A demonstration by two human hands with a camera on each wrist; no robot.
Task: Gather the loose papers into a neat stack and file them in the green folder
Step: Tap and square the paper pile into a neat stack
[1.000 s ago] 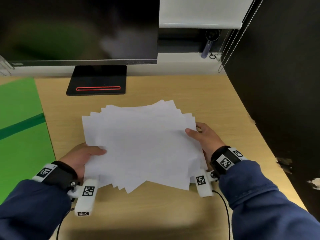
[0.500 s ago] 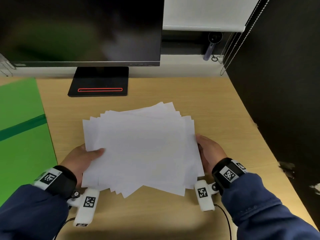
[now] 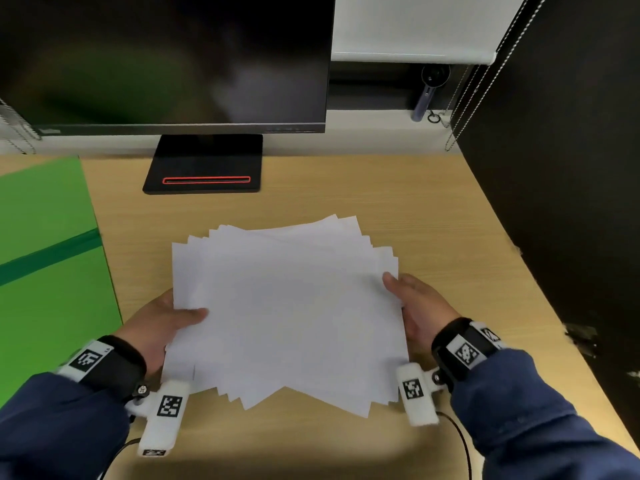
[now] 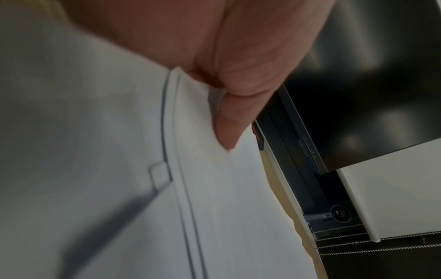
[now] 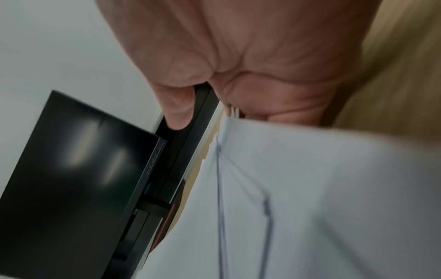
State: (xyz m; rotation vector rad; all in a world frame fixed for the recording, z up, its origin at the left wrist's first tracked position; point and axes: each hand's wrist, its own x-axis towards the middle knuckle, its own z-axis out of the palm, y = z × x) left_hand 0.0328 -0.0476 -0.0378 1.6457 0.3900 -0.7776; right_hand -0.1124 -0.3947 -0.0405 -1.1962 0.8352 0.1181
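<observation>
Right hand thumb back atop papers, left hand pinching

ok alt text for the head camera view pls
Two hands, the left hand and right hand, grip an untidy fan of white papers by its sides over a wooden desk, green folder lying left, dark monitor behind.

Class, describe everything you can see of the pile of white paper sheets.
The pile of white paper sheets is blank, thin and fanned unevenly, with corners jutting at its near and far edges. It sits above the light wooden desk, gripped at its sides by the left hand and the right hand, thumbs on top.
</observation>
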